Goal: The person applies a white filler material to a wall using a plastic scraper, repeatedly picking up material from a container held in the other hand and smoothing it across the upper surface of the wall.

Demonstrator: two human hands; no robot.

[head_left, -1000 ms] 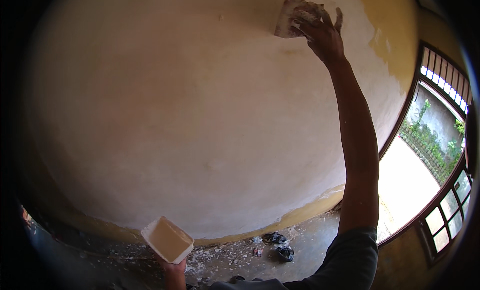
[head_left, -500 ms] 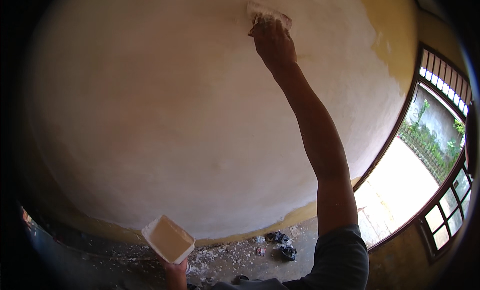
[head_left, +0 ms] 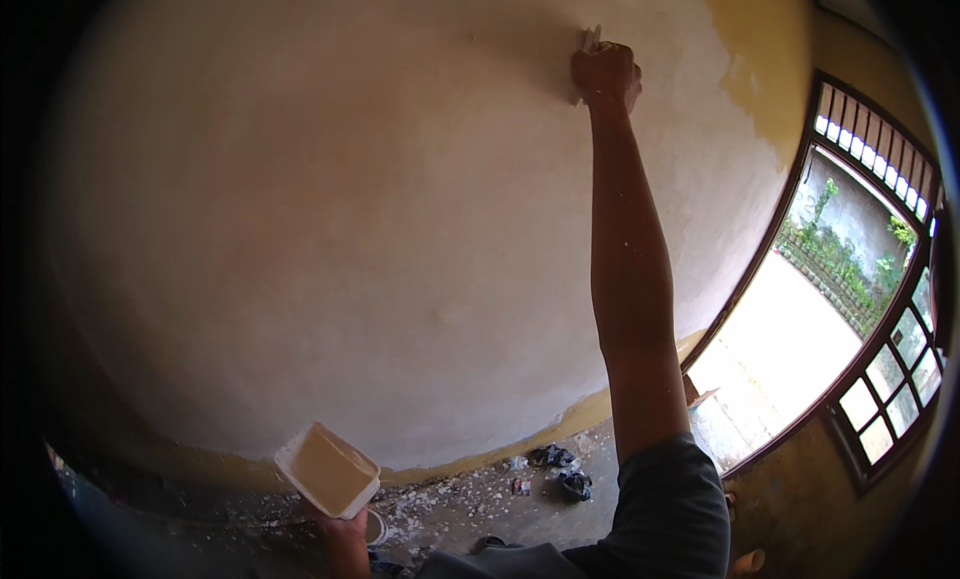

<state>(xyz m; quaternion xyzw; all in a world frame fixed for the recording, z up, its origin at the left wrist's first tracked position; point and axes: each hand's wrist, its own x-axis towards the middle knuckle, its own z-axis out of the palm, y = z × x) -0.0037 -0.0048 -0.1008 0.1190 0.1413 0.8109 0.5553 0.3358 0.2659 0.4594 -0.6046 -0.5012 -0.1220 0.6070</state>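
My right hand (head_left: 606, 71) is raised high on the wall at arm's length, its fingers closed round a putty scraper (head_left: 592, 37). The scraper is nearly edge-on, its pale edges showing above and below the fist, at the wall surface; most of it is hidden by the hand. Low down, my left hand (head_left: 346, 525) grips a rectangular white tub (head_left: 296, 447) from beneath. Smooth cream-coloured putty (head_left: 330, 473) lies inside the tub. A whitish coat covers most of the wall (head_left: 330, 249), with yellow paint (head_left: 765, 54) bare at the upper right.
An open doorway (head_left: 790, 309) with a dark frame lies to the right, beside a paned window (head_left: 890, 399). White flakes litter the floor (head_left: 450, 519) along the wall, near black plastic bags (head_left: 572, 484). A round white container (head_left: 376, 529) stands beside my left hand.
My right hand has moved right and slightly down along the wall, and the scraper has turned from broad side to nearly edge-on. The tub stays in my left hand.
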